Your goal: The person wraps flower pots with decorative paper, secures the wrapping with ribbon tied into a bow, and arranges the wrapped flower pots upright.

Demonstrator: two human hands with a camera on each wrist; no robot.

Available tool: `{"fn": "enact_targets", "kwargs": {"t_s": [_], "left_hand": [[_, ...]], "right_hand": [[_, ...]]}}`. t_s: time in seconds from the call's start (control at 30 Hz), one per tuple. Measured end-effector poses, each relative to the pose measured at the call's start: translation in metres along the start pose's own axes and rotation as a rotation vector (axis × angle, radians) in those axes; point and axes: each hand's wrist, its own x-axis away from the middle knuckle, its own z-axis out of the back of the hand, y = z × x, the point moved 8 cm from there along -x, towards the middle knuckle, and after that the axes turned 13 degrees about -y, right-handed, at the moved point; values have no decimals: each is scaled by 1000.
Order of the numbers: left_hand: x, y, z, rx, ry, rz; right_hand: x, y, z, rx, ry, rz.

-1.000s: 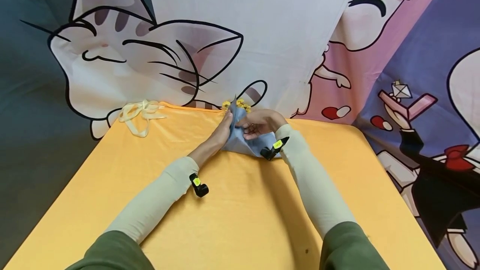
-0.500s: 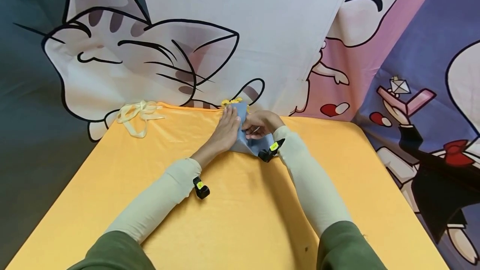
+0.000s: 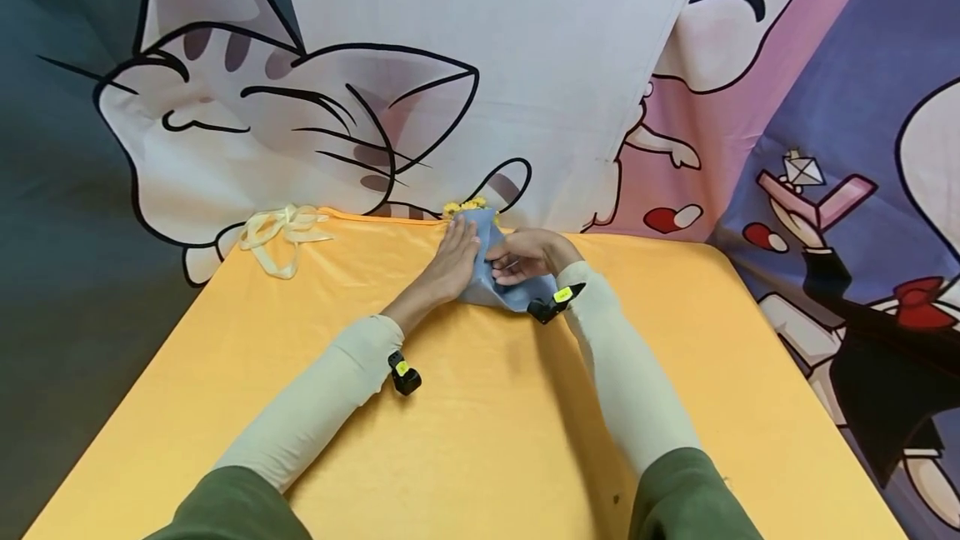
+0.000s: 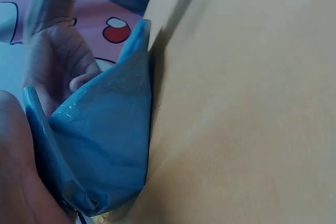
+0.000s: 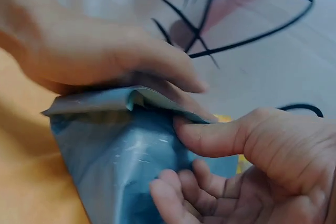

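A sheet of blue wrapping paper (image 3: pixel 486 233) stands partly folded at the table's back edge, with small yellow flowers (image 3: pixel 468 205) peeking out above it. My left hand (image 3: pixel 452 261) lies along its left side, fingers straight and pressed against the paper. From the right, my right hand (image 3: pixel 528 255) pinches the folded edge; in the right wrist view its thumb (image 5: pixel 215 137) bears on the fold and the other fingers curl below. In the left wrist view the blue paper (image 4: pixel 105 129) flares into a wide, creased flap. The flower stems are hidden inside.
A pale yellow ribbon (image 3: pixel 281 236) lies in a loose bow at the table's back left corner. An orange cloth covers the table (image 3: pixel 465 440). Behind it hangs a cartoon-printed curtain (image 3: pixel 570 65), close to the back edge.
My left hand has turned flatter onto the paper, and the paper's pointed top has folded down into a straight edge. My right hand has kept at the fold, shifting slightly.
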Motion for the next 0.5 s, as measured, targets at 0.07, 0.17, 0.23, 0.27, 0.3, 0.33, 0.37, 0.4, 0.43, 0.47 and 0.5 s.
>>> {"fn": "enact_targets", "kwargs": {"t_s": [0.07, 0.17, 0.23, 0.27, 0.3, 0.33, 0.37, 0.4, 0.43, 0.47, 0.5], "left_hand": [[-1, -1, 0, 1, -10, -5], [5, 5, 1, 6, -9, 2], [11, 10, 2, 18, -3, 25], [12, 10, 2, 33, 3, 33], [13, 10, 1, 39, 7, 39], [14, 10, 1, 46, 9, 45], [15, 10, 1, 45, 13, 48], [15, 10, 1, 41, 19, 51], [15, 10, 1, 37, 21, 52], [15, 11, 1, 33, 24, 52], [15, 11, 1, 32, 26, 53]], "right_hand": [[0, 4, 1, -48, -27, 22], [1, 7, 2, -87, -53, 57], [1, 8, 3, -92, -56, 67], [1, 8, 3, -89, -56, 70], [1, 8, 3, -87, -52, 71], [1, 8, 4, -82, -44, 71], [1, 8, 4, -75, -37, 73], [1, 7, 4, -69, -30, 76], [3, 7, 5, -54, -16, 81], [5, 7, 6, -29, 6, 90], [8, 6, 9, 5, 43, 103]]}}
